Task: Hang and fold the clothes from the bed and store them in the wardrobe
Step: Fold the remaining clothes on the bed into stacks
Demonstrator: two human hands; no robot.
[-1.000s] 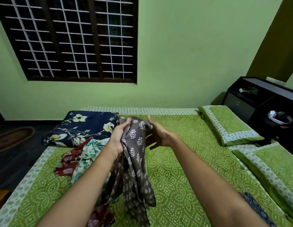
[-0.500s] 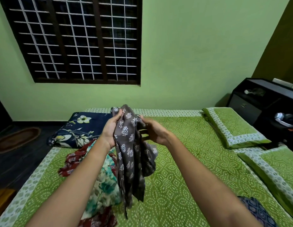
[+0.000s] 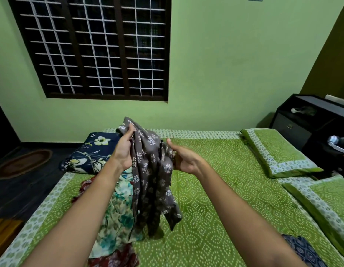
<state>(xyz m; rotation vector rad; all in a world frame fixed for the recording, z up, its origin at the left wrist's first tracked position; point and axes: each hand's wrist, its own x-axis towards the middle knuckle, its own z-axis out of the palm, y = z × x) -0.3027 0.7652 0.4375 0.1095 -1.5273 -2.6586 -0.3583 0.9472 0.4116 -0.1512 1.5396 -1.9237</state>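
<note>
We see both bare arms stretched out over the bed (image 3: 215,199), holding a grey printed garment (image 3: 153,182) up in the air between them. The left hand (image 3: 125,151) grips the garment's top edge, its fingers curled round a bunch of cloth that sticks up above the knuckles. The right hand (image 3: 183,158) sits just to the right and a little lower, thumb raised, its fingers curled into a fold of the same cloth. From the two hands the garment hangs down in loose folds, and its lowest end reaches the green dotted bedsheet.

Just left of the hanging cloth, partly behind the left forearm, we find a teal floral garment (image 3: 119,218) lying crumpled on the bed. A dark red printed garment (image 3: 117,259) lies under and around it, showing at the near edge and again on the far left side. At the near right corner a dark blue printed cloth (image 3: 304,251) lies on the sheet, cut off by the frame.

A navy floral pillow (image 3: 90,153) rests at the far left corner of the bed. Two green pillows (image 3: 277,151) lie along the right side. Beyond them stands a black cabinet (image 3: 311,120). A dark barred window (image 3: 94,47) fills the far green wall (image 3: 225,64), and an oval rug (image 3: 23,163) lies on the floor at the left.
</note>
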